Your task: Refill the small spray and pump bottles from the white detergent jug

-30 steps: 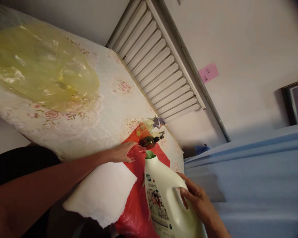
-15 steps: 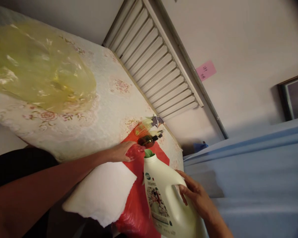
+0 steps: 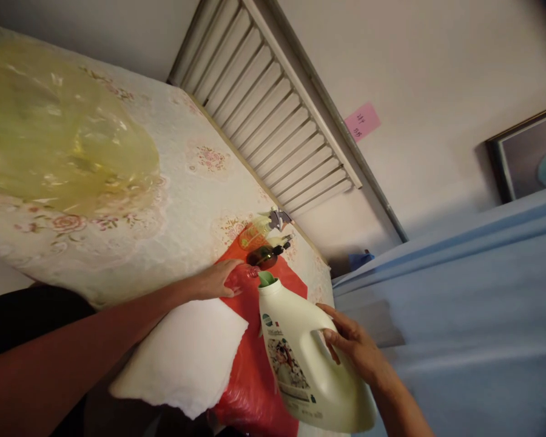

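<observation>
My right hand [image 3: 355, 351] is closed round the handle of a large pale green detergent jug [image 3: 295, 358]. The jug is tilted, and its open green spout [image 3: 266, 279] points at a small clear bottle [image 3: 249, 274]. My left hand [image 3: 216, 279] is wrapped round that small bottle, which stands on a red plastic bag [image 3: 255, 376]. The spout sits right beside the bottle's neck. Whether liquid flows I cannot make out.
Beyond the small bottle lie an amber spray bottle [image 3: 262, 257] and a yellowish spray bottle [image 3: 257, 230]. A white cloth [image 3: 186, 358] lies beside the red bag on the floral-covered table [image 3: 186, 194]. A yellow plastic bag [image 3: 59, 139], a louvred panel [image 3: 273, 115] and blue fabric [image 3: 459, 315] surround it.
The jug has shifted slightly left and tipped a little more, bringing its spout closer to the small bottle. My left hand has kept its hold. The camera view has drifted.
</observation>
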`<action>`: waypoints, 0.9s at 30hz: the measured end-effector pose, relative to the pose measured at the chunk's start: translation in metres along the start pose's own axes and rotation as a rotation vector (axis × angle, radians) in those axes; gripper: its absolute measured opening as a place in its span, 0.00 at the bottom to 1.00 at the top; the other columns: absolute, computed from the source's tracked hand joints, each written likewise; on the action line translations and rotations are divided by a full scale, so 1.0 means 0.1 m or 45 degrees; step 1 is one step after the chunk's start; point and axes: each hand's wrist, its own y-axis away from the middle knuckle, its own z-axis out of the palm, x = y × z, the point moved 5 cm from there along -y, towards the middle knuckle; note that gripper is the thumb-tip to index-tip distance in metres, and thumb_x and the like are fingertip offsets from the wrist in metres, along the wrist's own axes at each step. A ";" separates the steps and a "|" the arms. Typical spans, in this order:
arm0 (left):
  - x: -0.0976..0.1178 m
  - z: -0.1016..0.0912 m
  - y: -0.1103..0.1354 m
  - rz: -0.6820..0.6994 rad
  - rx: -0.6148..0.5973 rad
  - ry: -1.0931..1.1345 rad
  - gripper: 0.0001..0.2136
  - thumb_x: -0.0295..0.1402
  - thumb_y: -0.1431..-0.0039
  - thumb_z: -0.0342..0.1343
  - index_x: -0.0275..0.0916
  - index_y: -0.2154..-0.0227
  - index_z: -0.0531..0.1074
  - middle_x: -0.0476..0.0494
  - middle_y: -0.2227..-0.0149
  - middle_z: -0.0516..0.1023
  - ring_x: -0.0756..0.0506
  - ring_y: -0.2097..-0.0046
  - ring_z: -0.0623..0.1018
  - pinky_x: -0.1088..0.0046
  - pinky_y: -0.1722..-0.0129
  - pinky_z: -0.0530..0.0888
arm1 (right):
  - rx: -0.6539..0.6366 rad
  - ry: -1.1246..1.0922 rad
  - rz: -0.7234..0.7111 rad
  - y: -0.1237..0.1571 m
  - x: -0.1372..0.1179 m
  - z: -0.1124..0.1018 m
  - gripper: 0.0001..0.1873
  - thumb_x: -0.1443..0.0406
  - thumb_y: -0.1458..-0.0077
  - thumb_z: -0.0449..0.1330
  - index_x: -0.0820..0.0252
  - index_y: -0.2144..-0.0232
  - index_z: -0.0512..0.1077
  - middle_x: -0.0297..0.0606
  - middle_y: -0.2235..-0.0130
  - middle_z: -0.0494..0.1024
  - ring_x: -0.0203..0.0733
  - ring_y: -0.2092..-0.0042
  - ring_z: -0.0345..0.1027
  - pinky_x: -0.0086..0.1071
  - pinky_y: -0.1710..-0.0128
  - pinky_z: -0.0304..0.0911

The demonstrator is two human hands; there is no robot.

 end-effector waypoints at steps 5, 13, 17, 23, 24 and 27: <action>-0.05 0.02 -0.02 0.010 0.015 -0.030 0.31 0.42 0.50 0.63 0.44 0.43 0.62 0.39 0.45 0.72 0.34 0.46 0.73 0.60 0.48 0.72 | -0.026 0.038 -0.005 0.01 -0.06 0.01 0.32 0.50 0.44 0.62 0.58 0.42 0.68 0.30 0.72 0.69 0.31 0.76 0.57 0.26 0.77 0.57; -0.16 0.05 -0.03 0.021 0.014 -0.045 0.35 0.40 0.51 0.64 0.45 0.40 0.58 0.38 0.43 0.70 0.34 0.45 0.72 0.60 0.49 0.72 | -0.033 0.037 -0.031 0.01 -0.10 0.02 0.34 0.49 0.45 0.62 0.59 0.41 0.68 0.31 0.71 0.70 0.31 0.76 0.56 0.26 0.78 0.56; -0.14 0.05 -0.03 0.038 0.019 -0.051 0.34 0.41 0.51 0.64 0.48 0.40 0.59 0.39 0.45 0.71 0.34 0.45 0.73 0.59 0.49 0.72 | -0.030 0.033 -0.028 0.01 -0.10 0.02 0.35 0.48 0.46 0.63 0.59 0.41 0.68 0.31 0.71 0.70 0.31 0.76 0.56 0.26 0.78 0.56; -0.09 0.03 -0.03 0.039 0.009 -0.043 0.31 0.41 0.50 0.64 0.45 0.43 0.62 0.40 0.46 0.72 0.33 0.46 0.73 0.59 0.50 0.73 | -0.043 0.048 -0.025 0.01 -0.10 0.02 0.34 0.49 0.45 0.62 0.58 0.41 0.68 0.31 0.71 0.70 0.31 0.76 0.56 0.27 0.78 0.55; -0.09 0.04 -0.03 0.034 0.011 -0.041 0.31 0.41 0.50 0.64 0.45 0.43 0.62 0.39 0.46 0.72 0.33 0.46 0.73 0.59 0.50 0.73 | -0.043 0.049 -0.026 0.01 -0.11 0.02 0.33 0.50 0.45 0.62 0.59 0.41 0.68 0.31 0.71 0.70 0.31 0.76 0.56 0.27 0.78 0.55; -0.09 0.04 -0.03 0.026 0.023 -0.036 0.32 0.43 0.50 0.64 0.45 0.43 0.62 0.39 0.45 0.72 0.33 0.45 0.73 0.59 0.49 0.72 | -0.046 0.059 -0.025 0.02 -0.11 0.02 0.33 0.51 0.44 0.61 0.60 0.41 0.67 0.31 0.71 0.69 0.31 0.76 0.56 0.26 0.77 0.54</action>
